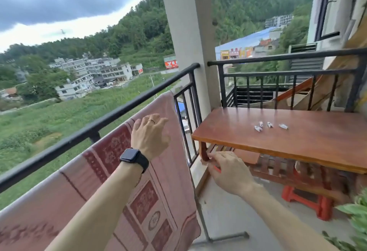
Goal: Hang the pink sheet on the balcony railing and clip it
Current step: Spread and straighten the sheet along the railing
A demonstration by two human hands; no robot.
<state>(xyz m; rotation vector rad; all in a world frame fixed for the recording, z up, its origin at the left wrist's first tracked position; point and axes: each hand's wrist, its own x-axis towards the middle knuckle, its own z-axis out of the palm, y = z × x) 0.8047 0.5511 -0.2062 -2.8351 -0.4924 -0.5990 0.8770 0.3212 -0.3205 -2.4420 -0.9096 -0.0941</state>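
— Over the black balcony railing point(111, 111), from 8 o'clock up toward centre: pink sheet point(158, 201), draped, dark red patterned panels facing inward, right edge hanging loose near the concrete pillar point(184, 32). Clipped?

— No clip visible on the cloth. Four small pale clips point(270, 125) lying at 2 o'clock on the reddish wooden tabletop point(297, 141), well apart from the sheet.

— Left hand point(150, 136)?

— Raised at centre, in front of the sheet's upper part, fingers point(160, 121) loosely spread, holding nothing; contact with the fabric hard to tell. Ring on one finger, black watch point(134, 158) on the wrist.

— Right hand point(228, 171)?

— Lower, around 4 o'clock, just below the tabletop's near left corner, beside the table leg. Fingers curled together, apparently pinching something small and red; blurred, so no telling what.

— Anything else nearby?

— Red plastic stool point(309, 201) under the table at 4 o'clock, green leaves point(355, 221) at 5 o'clock. Beyond the rail: fields, pale buildings, wooded hills, dark cloud at 11 o'clock.
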